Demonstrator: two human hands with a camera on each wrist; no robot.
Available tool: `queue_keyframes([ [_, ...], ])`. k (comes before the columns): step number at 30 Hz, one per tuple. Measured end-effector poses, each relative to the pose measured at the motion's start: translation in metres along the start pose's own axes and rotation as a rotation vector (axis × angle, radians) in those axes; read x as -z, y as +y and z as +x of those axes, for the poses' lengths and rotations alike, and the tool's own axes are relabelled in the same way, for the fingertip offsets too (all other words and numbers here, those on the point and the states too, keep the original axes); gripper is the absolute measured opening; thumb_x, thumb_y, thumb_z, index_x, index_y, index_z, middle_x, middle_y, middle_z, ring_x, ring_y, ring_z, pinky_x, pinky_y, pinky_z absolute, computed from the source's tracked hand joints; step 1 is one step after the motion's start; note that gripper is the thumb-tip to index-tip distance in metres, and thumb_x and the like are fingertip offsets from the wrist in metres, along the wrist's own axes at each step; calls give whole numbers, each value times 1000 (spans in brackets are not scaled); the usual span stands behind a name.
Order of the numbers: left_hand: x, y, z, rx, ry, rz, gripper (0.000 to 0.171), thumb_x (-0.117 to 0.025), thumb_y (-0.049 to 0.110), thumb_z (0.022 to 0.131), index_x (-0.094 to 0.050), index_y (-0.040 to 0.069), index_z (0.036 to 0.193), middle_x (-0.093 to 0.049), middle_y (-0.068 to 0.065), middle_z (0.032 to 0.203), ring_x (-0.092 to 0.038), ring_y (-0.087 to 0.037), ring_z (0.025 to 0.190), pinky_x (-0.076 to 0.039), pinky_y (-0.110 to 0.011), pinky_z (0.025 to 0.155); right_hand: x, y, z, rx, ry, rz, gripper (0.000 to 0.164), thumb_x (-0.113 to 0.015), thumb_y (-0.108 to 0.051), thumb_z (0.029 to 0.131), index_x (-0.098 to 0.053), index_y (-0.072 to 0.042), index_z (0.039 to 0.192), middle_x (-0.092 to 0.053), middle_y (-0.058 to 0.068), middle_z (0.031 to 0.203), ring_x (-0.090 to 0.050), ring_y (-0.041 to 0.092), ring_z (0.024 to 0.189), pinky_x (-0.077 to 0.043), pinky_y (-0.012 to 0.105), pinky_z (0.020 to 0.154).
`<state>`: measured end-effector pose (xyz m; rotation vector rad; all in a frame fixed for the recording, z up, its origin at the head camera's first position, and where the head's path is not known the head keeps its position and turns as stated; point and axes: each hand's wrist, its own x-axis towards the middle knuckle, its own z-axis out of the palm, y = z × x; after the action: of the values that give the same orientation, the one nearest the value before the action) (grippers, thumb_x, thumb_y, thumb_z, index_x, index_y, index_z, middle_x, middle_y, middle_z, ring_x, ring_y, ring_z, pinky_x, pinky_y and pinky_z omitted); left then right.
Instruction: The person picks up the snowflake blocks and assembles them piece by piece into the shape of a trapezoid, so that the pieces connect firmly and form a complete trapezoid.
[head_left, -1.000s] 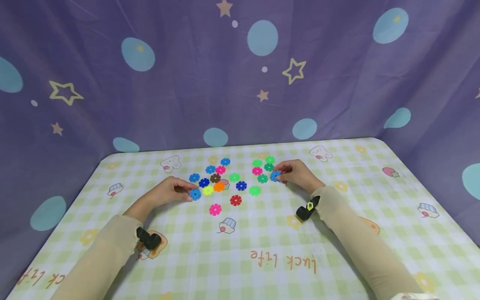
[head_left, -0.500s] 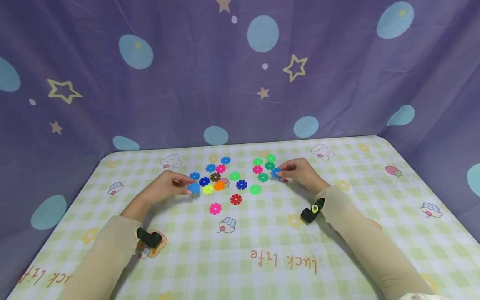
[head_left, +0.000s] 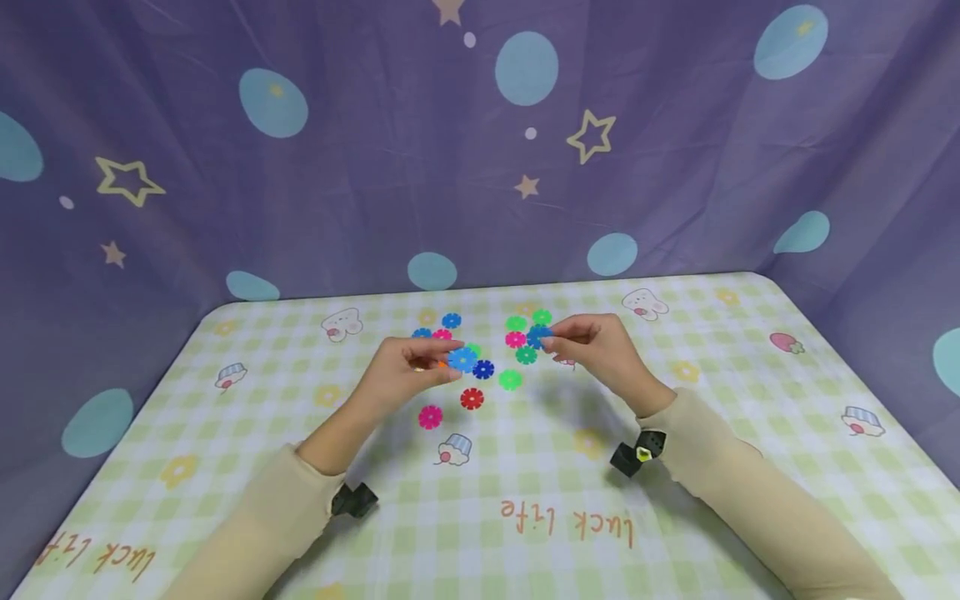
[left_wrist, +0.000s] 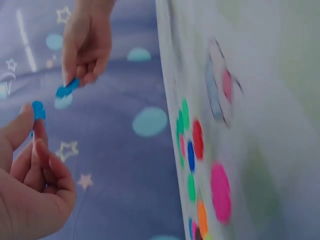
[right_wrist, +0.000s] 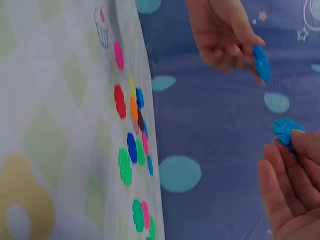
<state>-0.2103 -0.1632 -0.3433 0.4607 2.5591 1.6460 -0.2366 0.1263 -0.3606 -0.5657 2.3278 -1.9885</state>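
Note:
Between thumb and fingers my left hand [head_left: 401, 375] pinches a light blue snowflake disc [head_left: 462, 360], a flat plastic piece with a notched rim. My right hand [head_left: 600, 342] pinches another blue snowflake disc [head_left: 537, 337] by its edge. Both discs are held up off the table, a short gap apart. In the left wrist view the left disc [left_wrist: 38, 111] is nearly edge-on, and the right disc [left_wrist: 67, 89] is tilted. The right wrist view shows the right disc's [right_wrist: 286, 131] notched face. My left hand hides some of the discs lying behind it.
Several loose discs lie flat on the checked tablecloth [head_left: 420, 517], among them a red disc [head_left: 472, 399], a pink disc [head_left: 431, 417], a dark blue disc [head_left: 483, 369] and a green disc [head_left: 511, 380]. A purple patterned curtain [head_left: 337, 225] hangs behind the table.
My left hand has lifted its blue disc and carried it right, toward the middle. My right hand has raised its disc and brought it slightly left, so the two discs are closer together.

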Motion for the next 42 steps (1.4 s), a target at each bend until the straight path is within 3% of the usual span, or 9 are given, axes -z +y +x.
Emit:
queue_keyframes([
  [5,-26,13,-1,-21,8,-88,36,-78,14,78,-70,5,112,-69,-4,86,-58,-16,71,-49,-22,58,-10,-12,-12,69,0,-45,15,-73,-12,83,-72,1,89,-70,19,85,-67,13,70,-54,28,68],
  [10,-38,17,-1,-22,-6,-138,35,-74,11,81,-68,4,115,-68,-5,84,-58,-16,70,-50,-23,59,-16,-18,-21,138,4,-80,9,-73,-8,82,-73,1,85,-71,14,82,-66,10,67,-54,28,62],
  [19,-43,27,-1,16,-6,-131,34,-74,15,82,-69,11,115,-68,-4,85,-56,-18,68,-46,-22,52,-21,-16,-21,217,-8,-60,7,-72,-4,82,-73,1,85,-70,15,82,-65,9,66,-54,26,61],
  [24,-44,28,0,-1,-52,-113,35,-72,14,84,-66,6,118,-68,-5,86,-55,-19,70,-46,-23,54,-23,-13,-21,240,9,-43,6,-71,-2,82,-72,3,85,-69,15,78,-63,10,63,-53,26,59],
  [29,-46,26,1,-28,-90,-123,35,-70,11,85,-65,2,119,-61,-3,76,-51,-17,67,-43,-20,52,-24,-9,-23,218,0,-10,5,-70,1,82,-70,5,84,-68,11,75,-64,11,63,-56,29,61],
  [35,-47,27,-1,-83,-123,-95,35,-67,9,87,-63,1,121,-55,-3,70,-49,-16,63,-40,-21,50,-26,-8,-25,244,-11,18,6,-70,3,82,-69,7,86,-68,20,79,-67,12,66,-57,31,65],
  [42,-52,23,-4,-279,-111,64,34,-64,12,91,-61,0,123,-55,-3,78,-54,-15,73,-47,-25,61,-28,-7,-29,307,-9,-34,6,-69,2,82,-72,3,87,-69,11,76,-63,12,62,-54,26,59],
])
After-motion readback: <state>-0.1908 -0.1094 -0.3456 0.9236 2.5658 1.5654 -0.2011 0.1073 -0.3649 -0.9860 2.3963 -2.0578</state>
